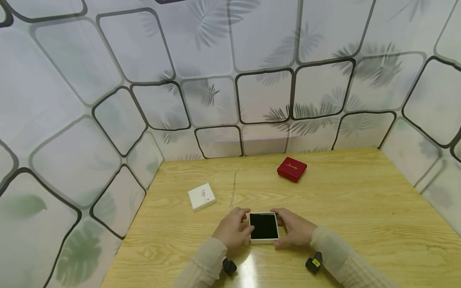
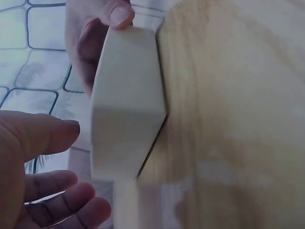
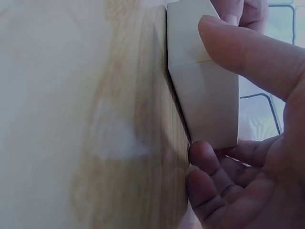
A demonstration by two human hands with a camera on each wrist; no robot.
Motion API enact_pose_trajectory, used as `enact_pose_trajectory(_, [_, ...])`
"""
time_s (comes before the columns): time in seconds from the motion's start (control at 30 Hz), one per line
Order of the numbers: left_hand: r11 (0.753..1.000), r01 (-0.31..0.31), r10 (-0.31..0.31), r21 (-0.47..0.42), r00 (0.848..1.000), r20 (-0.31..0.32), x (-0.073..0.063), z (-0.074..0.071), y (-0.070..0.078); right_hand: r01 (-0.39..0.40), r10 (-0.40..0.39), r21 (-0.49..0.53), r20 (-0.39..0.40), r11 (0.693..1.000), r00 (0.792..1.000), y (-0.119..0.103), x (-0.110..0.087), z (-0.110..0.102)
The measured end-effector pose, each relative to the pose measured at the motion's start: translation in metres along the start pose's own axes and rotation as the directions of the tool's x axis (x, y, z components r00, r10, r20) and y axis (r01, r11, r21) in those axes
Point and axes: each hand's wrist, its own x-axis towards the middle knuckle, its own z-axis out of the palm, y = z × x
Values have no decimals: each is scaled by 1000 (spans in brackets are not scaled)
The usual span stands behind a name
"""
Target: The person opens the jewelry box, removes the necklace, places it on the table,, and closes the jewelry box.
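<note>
Patterned sheeting (image 1: 75,160), pale, with dark rounded outlines and leaf shapes: hung at left, behind and at right of the wooden table (image 1: 169,240), presumably as a screen around the work.

White lid (image 1: 201,195), as it appears; square, small pink-red drawing on top: laid printed face up, slightly askew, on the table left of the white box (image 1: 264,241); probably set there to keep the box's mouth uncovered and the print unharmed.

Left hand (image 1: 232,229): at the left side of the white box; fingers loosely bent, gripping nothing; thumb at the left rim in the head view, apart from the wall in the left wrist view. Likely placed as ready support.

Fine chain (image 1: 233,190): laid out lengthwise, near end just beyond the left fingertips; probably straightened so as not to tangle.

White box, lidless, with black insert (image 1: 264,224): on the table between both hands, mouth upward; apparently squared to the wearer for equal reach from either side.

Red box (image 1: 292,169), gold script on top: near the table's back edge; seemingly parked out of the way.

Right hand (image 1: 297,229): gripping the white box, thumb at the near right corner, fingers bent towards the far one; probably to steady without covering the insert.
</note>
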Motion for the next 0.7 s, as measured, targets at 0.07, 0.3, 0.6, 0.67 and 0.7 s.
enact_pose_trajectory(0.07, [1000, 5, -5, 9, 1000, -12, -2, -6, -4, 8, -8, -18, -13, 1000, 1000, 0, -1, 0])
enact_pose_trajectory(0.3, [997, 62, -58, 48, 996, -69, -10, -30, -24, -33, 31, -40, -44, 999, 999, 1, -5, -1])
enact_pose_trajectory(0.6, [982, 121, -90, 147, 976, -196, -20, -54, -54, -59, 57, -36, -44, 998, 997, 1, -4, -4])
enact_pose_trajectory(0.67, [977, 129, -93, 169, 974, -207, -21, -56, -59, -51, 49, -43, -49, 998, 998, 0, -4, -4])
enact_pose_trajectory(0.7, [975, 133, -94, 178, 973, -213, -22, -58, -62, -45, 43, -47, -53, 998, 998, 0, -5, -4])
